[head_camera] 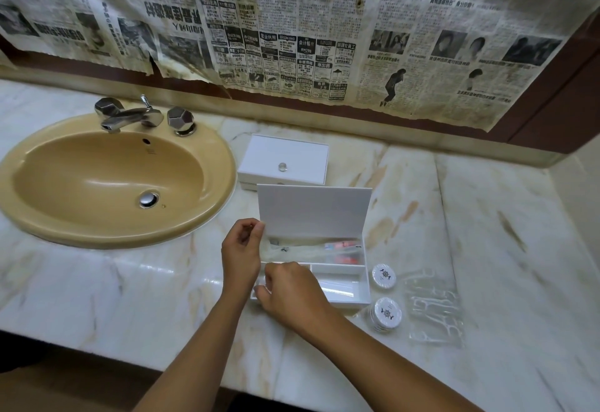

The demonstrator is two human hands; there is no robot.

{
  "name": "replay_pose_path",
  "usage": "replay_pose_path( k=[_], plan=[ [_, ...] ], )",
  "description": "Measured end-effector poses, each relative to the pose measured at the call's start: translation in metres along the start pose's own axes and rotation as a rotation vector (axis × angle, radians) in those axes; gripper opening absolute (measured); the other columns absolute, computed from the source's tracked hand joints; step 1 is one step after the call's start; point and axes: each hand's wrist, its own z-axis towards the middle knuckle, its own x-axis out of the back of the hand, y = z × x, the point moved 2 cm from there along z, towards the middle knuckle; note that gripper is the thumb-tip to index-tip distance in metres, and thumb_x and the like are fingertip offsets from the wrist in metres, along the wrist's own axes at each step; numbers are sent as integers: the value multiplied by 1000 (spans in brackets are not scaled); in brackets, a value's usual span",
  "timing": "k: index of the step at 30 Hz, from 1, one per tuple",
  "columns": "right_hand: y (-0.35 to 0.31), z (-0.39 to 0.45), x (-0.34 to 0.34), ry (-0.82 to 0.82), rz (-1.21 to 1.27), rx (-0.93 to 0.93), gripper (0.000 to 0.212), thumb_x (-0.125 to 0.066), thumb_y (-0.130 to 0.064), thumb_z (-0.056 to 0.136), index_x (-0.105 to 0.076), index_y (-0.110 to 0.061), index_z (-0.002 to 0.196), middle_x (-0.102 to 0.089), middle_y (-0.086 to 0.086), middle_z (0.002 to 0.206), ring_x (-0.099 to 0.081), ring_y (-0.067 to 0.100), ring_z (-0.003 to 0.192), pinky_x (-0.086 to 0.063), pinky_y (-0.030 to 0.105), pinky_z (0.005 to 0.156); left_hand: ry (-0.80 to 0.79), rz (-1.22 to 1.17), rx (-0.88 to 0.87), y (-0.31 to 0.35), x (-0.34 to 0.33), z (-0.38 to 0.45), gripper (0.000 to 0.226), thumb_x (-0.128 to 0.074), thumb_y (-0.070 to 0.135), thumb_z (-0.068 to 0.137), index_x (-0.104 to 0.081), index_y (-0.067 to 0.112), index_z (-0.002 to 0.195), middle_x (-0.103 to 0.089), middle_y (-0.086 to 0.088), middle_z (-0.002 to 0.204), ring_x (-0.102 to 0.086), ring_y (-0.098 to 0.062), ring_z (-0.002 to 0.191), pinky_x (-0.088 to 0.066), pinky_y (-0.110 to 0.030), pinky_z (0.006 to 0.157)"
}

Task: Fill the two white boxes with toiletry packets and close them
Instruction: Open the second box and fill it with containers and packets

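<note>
Open white box [344, 285] between hands: left hand [242, 251] at lid corner, right hand [289, 291] over front-left compartment.

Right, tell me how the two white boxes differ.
The near box has its lid up, held by the left hand; the far box is closed. The near box shows compartments and packets; the far box's contents are hidden. Both are white and rectangular.

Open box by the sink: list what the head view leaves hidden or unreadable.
- Front left compartment of the open box: covered by the right hand.
- What that hand holds, if anything: hidden under its fingers.
- Contents of the closed box: hidden by its lid.
- Print on the round packets: too small.
- Clear bags: contents blurred.
</note>
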Motion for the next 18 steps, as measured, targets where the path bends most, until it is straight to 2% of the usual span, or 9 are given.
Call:
replay_pose_path(
  k=[5,10,14,18],
  plan=[
    [2,-2,3,15,6,-2,24,-53,-33,89,-62,-10,87,-67,10,90,-61,28,85,-45,32,72,-2,10,1,-1,0,1,6,-61,11,93,-64,9,88,-67,5,83,-60,6,73,-45,-8,68],
    [10,-5,25,98,49,-21,20,-55,-34,87,-60,-16,81,-66,4,83,-58,23,82,-40,29,65,-11,-3,-7,0,0,1,5,-61,9,93,-64,7,89,-66,4,82,-59,6,71,-45,-8,68],
    [27,-7,54,213,94,-106,22,-60,-40,86,-61,-20,77,-67,-2,77,-59,18,77,-45,28,67,-19,-10,-2,-2,0,2,5,-60,10,93,-63,7,89,-66,2,82,-59,5,70,-45,-8,68],
    [57,-12,83,323,129,-228,16,-62,-35,84,-64,-20,76,-65,-5,73,-60,14,72,-48,27,66,-21,-17,6,-3,0,2,5,-60,10,93,-63,8,89,-66,2,83,-59,5,71,-46,-8,69]
  ],
)
